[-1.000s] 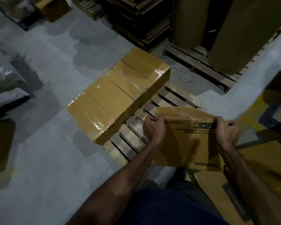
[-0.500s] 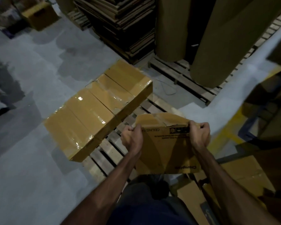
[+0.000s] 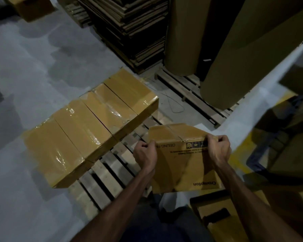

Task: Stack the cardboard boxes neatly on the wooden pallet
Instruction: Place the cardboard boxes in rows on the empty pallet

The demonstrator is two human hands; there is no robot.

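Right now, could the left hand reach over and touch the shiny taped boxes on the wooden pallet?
Probably not as things stand: the left hand is busy gripping the printed brown cardboard box, with the right hand on its other end. Nothing blocks the way to the row of tape-wrapped cardboard boxes on the slatted wooden pallet.

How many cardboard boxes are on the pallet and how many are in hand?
Taped boxes in a row on the wooden pallet: 4
Printed box gripped by left hand and right hand: 1
Total: 5
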